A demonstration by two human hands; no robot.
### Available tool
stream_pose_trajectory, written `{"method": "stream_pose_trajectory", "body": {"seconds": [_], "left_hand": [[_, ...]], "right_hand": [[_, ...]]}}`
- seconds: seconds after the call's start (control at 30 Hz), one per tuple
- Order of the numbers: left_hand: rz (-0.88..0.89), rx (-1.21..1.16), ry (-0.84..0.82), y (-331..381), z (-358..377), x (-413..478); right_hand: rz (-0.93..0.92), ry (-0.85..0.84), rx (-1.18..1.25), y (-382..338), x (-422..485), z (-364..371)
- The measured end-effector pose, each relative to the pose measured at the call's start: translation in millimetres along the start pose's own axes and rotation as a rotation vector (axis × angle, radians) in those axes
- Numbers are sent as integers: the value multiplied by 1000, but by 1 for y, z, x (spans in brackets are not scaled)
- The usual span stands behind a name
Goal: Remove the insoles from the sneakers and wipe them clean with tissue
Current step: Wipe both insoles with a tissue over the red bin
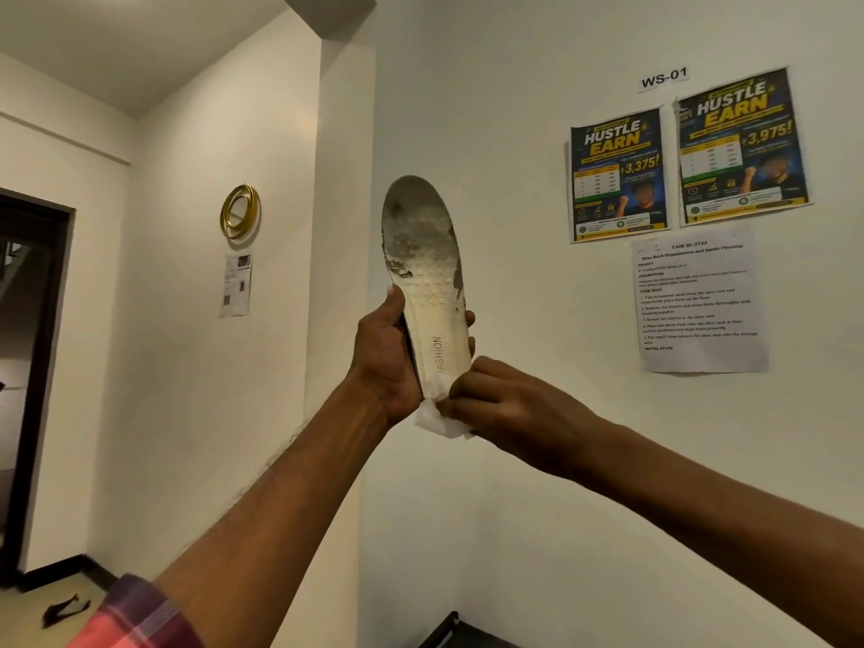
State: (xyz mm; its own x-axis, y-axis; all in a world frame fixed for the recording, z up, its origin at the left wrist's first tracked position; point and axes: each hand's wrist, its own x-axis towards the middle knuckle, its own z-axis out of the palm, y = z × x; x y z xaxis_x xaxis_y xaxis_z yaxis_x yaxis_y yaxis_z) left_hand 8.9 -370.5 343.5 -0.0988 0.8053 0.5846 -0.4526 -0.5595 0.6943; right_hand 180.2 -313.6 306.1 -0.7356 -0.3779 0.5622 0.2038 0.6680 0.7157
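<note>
— Both hands are busy: left hand clamps the insole upright at its heel, right hand pinches tissue against it, before the far wall.

— Handling?

— Likely light and floppy; support nearer the grimy toe.

Pale floor at lower left, one small dark scrap on it.
</note>
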Motion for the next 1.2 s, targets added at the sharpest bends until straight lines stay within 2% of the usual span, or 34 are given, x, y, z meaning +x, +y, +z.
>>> {"method": "stream_pose_trajectory", "body": {"seconds": [0.1,0.23,0.33,0.37,0.47,0.6,0.73,0.77,0.87,1.0,1.13,1.2], "left_hand": [[14,-36,6,1,5,0],[4,-4,1,-1,9,-1],[17,-35,-6,-1,10,-1],[11,-29,-13,-2,11,-2],[-14,16,-14,-7,12,-3],[-15,-21,-9,-10,13,-1],[-33,35,14,-12,14,0],[-41,21,12,-13,14,-1],[-36,-71,-13,-16,18,-4],[-71,-52,-39,-17,19,-6],[-63,-66,-47,-22,23,-7],[-69,-70,-55,-25,24,-8]], "right_hand": [[110,86,46,12,-2,-5],[-18,24,-11,1,-6,-3],[136,87,29,14,-9,-6],[137,82,19,14,-10,-6],[-17,-25,-73,6,-13,-5],[199,122,-33,28,-14,-14],[-15,-30,-125,14,-7,-8],[7,-25,-121,18,-5,-10],[219,141,-78,35,2,-20],[105,25,-125,30,10,-19],[292,176,-45,47,18,-30],[235,116,-66,43,19,-31]]}}
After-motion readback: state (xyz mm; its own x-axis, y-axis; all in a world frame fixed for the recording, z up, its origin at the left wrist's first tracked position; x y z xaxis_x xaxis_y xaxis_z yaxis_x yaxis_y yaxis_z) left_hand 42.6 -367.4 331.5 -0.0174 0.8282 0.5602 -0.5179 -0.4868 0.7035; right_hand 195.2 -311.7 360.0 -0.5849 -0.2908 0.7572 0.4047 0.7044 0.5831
